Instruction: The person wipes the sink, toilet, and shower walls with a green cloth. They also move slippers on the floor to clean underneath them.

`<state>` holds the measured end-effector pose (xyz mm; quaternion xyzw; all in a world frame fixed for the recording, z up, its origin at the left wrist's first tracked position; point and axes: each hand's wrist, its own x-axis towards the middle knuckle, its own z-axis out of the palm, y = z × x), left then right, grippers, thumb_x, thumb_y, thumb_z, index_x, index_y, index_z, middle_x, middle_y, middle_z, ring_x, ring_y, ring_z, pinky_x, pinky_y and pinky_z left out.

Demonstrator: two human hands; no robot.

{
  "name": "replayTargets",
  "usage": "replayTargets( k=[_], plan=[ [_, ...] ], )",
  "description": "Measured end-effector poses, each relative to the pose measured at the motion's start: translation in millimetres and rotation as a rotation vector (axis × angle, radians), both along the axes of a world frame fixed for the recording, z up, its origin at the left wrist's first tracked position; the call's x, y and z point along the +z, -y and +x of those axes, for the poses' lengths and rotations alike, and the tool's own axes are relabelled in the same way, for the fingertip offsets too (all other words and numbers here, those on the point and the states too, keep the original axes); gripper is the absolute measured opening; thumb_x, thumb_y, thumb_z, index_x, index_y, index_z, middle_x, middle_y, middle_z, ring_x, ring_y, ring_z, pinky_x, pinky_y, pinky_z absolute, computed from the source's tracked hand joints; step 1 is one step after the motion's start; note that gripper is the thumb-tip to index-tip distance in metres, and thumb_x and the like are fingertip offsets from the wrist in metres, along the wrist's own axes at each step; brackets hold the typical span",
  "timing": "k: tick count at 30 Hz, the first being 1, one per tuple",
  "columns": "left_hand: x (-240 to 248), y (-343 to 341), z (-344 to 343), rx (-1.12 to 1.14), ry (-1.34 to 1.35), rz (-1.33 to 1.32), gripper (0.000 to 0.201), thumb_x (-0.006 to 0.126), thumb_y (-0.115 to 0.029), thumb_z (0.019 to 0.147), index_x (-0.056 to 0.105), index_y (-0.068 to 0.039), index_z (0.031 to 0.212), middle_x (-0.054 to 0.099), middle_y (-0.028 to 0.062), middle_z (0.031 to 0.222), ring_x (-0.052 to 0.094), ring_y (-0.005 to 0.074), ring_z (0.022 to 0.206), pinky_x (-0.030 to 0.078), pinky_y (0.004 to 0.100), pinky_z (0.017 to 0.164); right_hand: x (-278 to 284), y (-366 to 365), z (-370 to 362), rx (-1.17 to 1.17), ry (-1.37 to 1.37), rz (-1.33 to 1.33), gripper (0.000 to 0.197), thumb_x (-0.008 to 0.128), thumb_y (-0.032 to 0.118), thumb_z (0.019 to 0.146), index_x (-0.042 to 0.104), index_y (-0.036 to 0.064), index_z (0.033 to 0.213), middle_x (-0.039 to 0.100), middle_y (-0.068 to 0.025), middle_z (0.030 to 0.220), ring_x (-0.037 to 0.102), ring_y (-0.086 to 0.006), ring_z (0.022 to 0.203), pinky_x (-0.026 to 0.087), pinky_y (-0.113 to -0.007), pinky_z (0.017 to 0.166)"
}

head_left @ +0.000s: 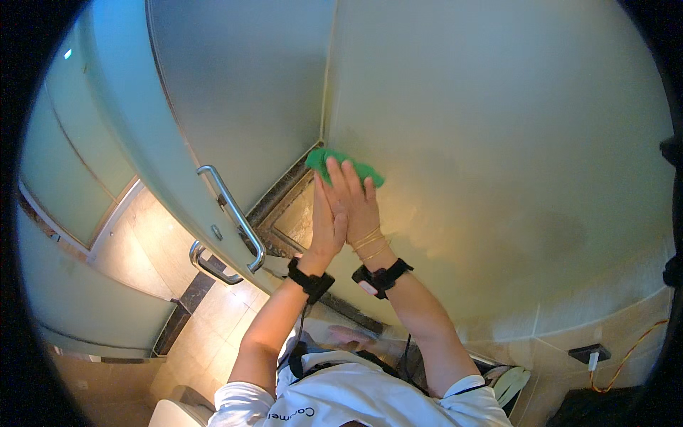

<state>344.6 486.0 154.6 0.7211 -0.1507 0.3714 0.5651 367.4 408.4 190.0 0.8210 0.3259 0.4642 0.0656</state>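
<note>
My right hand (359,206) lies with its fingers over a green cloth (370,172), pressing it to a frosted glass panel (498,142). The cloth's folded edges stick out past the fingertips on both sides. Against the right palm rests my left hand (329,228), its fingers straight and close together, tips just below the cloth. Whether those tips touch the cloth cannot be made out. Both wrists wear black straps, and thin yellow bands circle the right wrist.
A glass door (181,192) with a metal bar handle (238,217) stands ajar at my left. Dark stone edging (284,181) runs along the panel's foot. A wall socket (589,354) with a plugged cord is at lower right; a white toilet (174,414) shows lower left.
</note>
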Motion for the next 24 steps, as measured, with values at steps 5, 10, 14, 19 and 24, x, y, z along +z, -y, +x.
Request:
replayTargets(
  k=[5,10,14,19,24],
  plan=[
    [-91.4,25.8,-22.5,0.007,-0.31,-0.034,0.089,0.031,-0.055,0.086,-0.014,0.007,0.132,0.003,0.0205,0.143,0.008,0.0317,0.131,0.014,0.0387,0.105,-82.9,30.4,-12.6,0.036,-0.008,-0.21,0.04,0.041,0.028,0.084,0.045,0.0235,0.123,0.026,-0.0007,0.14,0.016,-0.0194,0.132,-0.003,-0.043,0.106],
    [-85.5,57.9,-46.5,-0.169,-0.212,0.009,0.088,0.047,-0.039,0.083,-0.004,0.016,0.129,0.011,0.0323,0.136,0.014,0.0419,0.127,0.013,0.0428,0.104,-104.1,63.3,-25.0,-0.053,-0.041,-0.124,0.04,0.043,0.029,0.083,0.047,0.0238,0.122,0.025,-0.001,0.141,0.017,-0.0206,0.132,-0.002,-0.043,0.106],
    [-53.6,83.7,-37.0,-0.177,-0.104,0.411,0.091,0.049,-0.046,0.081,-0.002,0.012,0.13,0.013,0.0318,0.135,0.013,0.0455,0.126,0.015,0.0451,0.104,-60.4,106.9,-40.5,-0.086,0.053,0.143,0.039,0.046,0.031,0.083,0.047,0.0236,0.121,0.024,-0.0027,0.141,0.016,-0.0248,0.132,-0.002,-0.047,0.106],
    [-68.2,134.2,-46.4,-0.142,0.021,0.506,0.087,0.048,-0.05,0.081,0.008,0.01,0.13,0.019,0.0313,0.131,0.015,0.049,0.124,0.013,0.0519,0.103,-96.9,159.5,-51.2,-0.136,0.116,0.28,0.036,0.047,0.032,0.084,0.049,0.024,0.119,0.022,-0.0035,0.141,0.014,-0.027,0.132,-0.003,-0.048,0.106],
    [-122.6,149.2,-60.7,-0.274,-0.121,0.541,0.085,0.05,-0.048,0.08,0.011,0.009,0.13,0.019,0.0312,0.131,0.015,0.0495,0.124,0.011,0.0538,0.104,-157.9,192.7,-69.5,-0.154,-0.016,0.131,0.032,0.047,0.031,0.084,0.053,0.0218,0.114,0.024,-0.0068,0.14,0.016,-0.0291,0.131,-0.003,-0.049,0.105]
  ],
)
